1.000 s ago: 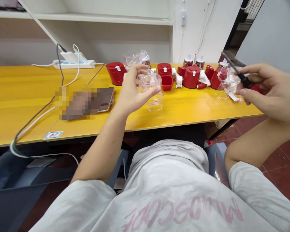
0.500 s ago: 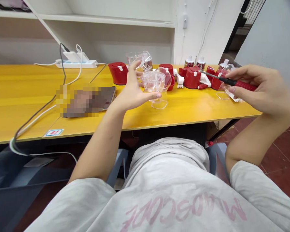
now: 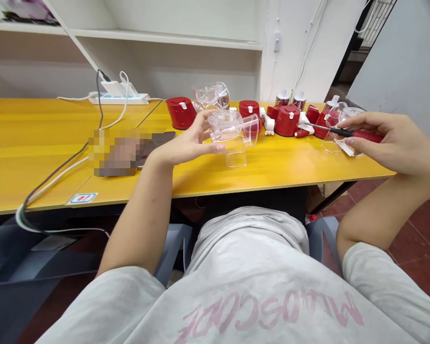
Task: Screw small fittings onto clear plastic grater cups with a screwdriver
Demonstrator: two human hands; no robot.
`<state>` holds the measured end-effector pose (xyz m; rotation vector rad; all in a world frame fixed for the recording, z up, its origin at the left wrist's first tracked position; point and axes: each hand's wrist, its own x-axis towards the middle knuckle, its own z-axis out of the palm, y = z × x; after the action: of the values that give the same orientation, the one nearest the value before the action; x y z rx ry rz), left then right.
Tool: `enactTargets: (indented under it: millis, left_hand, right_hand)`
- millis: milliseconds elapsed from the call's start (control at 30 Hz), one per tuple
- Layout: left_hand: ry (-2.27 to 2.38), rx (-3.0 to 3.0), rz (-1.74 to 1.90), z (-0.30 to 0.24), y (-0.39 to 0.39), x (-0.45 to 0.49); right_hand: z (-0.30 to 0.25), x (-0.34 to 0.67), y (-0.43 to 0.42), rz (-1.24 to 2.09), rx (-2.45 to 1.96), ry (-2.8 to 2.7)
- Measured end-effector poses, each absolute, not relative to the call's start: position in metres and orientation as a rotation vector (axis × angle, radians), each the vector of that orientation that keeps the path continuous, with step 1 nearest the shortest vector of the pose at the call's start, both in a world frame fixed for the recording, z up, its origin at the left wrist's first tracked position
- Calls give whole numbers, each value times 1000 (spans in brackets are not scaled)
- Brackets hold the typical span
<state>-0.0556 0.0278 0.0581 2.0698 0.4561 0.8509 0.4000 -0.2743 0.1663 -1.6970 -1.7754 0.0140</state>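
Head view, with each bearing read off a clock whose twelve points away from the person: the left hand [image 3: 193, 141] grips a clear plastic part [image 3: 225, 125] between a thumb on the near side and fingers largely behind it. The clear plastic part lies at two o'clock from that hand, raised above the worktop [image 3: 272, 165], its round opening facing about three. A clear squared rim shows below it at five o'clock; whether the two are joined cannot be told.

The right hand [image 3: 363, 136] is closed around the red and black handle of a screwdriver [image 3: 349, 133], whose shaft points just past nine o'clock. Its tip overlaps a white bracket [image 3: 307, 125]; contact cannot be judged.

Around the left hand, a dark-screened device [image 3: 161, 139] lies at nine o'clock, partly pixelated, and a red housing [image 3: 181, 113] stands at eleven. From the held part, another red housing [image 3: 249, 108] is at two o'clock and a second clear part [image 3: 206, 94] near eleven.

A third red housing [image 3: 286, 122] sits at nine o'clock from the screwdriver tip. At ten from the right hand is more clear plastic [image 3: 350, 112]. Farther out, a power strip [image 3: 122, 99] lies at ten from the left hand, and a label [image 3: 83, 198] at eight.
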Motion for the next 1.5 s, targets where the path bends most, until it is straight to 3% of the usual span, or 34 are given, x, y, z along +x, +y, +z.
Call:
enactTargets:
  millis: [833, 1500]
  left_hand:
    - [269, 2079, 1008, 37, 53, -49]
    - [577, 2288, 1021, 48, 36, -49]
  right_hand:
    - [168, 400, -272, 11, -1734, -1777]
    - [169, 382, -260, 176, -1751, -1813]
